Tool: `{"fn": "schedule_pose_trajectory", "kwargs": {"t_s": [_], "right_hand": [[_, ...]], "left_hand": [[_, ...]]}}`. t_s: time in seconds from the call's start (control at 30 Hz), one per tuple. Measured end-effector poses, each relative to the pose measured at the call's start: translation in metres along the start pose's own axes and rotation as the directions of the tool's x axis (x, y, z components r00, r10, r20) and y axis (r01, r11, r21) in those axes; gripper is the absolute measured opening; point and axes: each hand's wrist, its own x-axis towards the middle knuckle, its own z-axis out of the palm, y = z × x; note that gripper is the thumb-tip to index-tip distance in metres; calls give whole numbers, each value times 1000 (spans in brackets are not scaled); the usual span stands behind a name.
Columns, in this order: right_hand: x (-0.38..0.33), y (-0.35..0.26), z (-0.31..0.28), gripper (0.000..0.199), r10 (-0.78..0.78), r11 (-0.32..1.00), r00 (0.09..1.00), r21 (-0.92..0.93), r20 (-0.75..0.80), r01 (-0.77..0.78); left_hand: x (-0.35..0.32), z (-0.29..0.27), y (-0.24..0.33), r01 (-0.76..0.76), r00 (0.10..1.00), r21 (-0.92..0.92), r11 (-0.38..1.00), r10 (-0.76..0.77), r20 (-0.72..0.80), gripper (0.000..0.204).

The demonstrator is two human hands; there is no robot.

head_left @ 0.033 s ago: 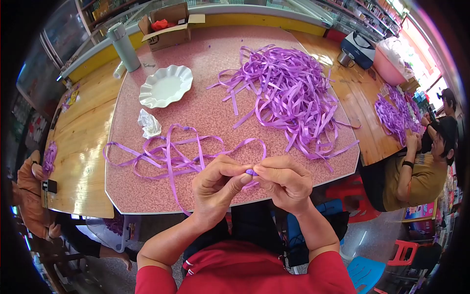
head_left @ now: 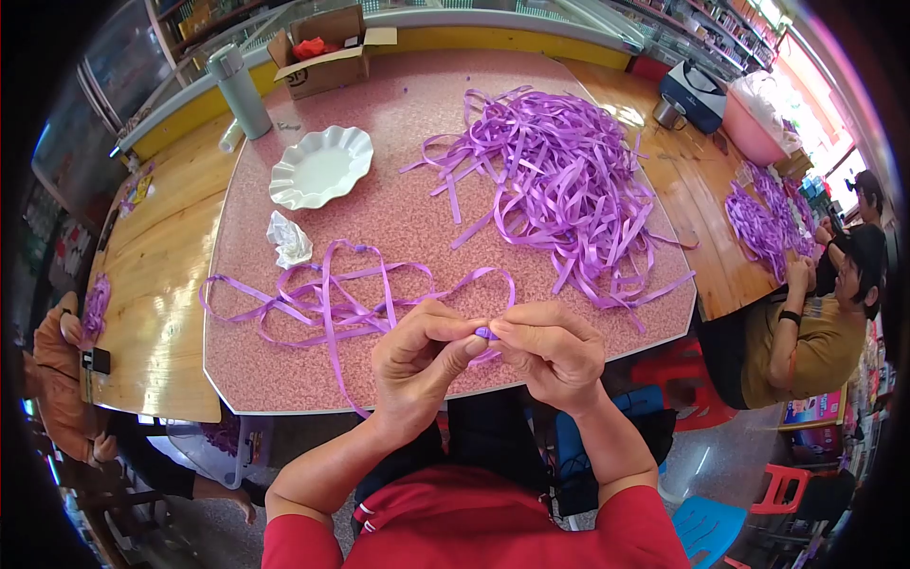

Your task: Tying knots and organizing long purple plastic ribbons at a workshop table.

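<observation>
Purple ribbon end [head_left: 486, 333] sits pinched between both hands at the near edge of the pink speckled surface [head_left: 408, 218]. The left hand [head_left: 417, 365] and the right hand [head_left: 553, 353] meet fingertip to fingertip, fingers closed tight on that strip. From the pinch, looped ribbon strands [head_left: 322, 299] trail toward the near left corner. Just beyond them lies a crumpled white tissue [head_left: 287, 239], then a scalloped white dish [head_left: 320, 167]. A big ribbon heap [head_left: 559, 180] fills the right side. A cardboard box [head_left: 327, 52] stands at the far edge.
</observation>
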Motion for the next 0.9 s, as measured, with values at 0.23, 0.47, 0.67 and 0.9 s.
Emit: {"fn": "schedule_pose_trajectory", "kwargs": {"t_s": [0.23, 0.47, 0.67, 0.9], "right_hand": [[8, 1, -8, 19, 10, 1000, 997, 29, 83, -12], [14, 0, -18, 18, 41, 999, 974, 19, 225, -46], [20, -4, -19, 18, 42, 998, 960, -47, 278, -31], [21, -2, -20, 24, 11, 997, 949, -72, 316, 12]], "left_hand": [[3, -7, -2, -82, 997, 182, 980, 81, 12, 14], [17, -19, 17, -100, 978, 393, 914, 18, 208, 13], [23, -28, 16, -28, 964, 402, 915, -81, 252, 10], [27, -30, 16, 241, 928, 235, 942, -294, 230, 7]]}}
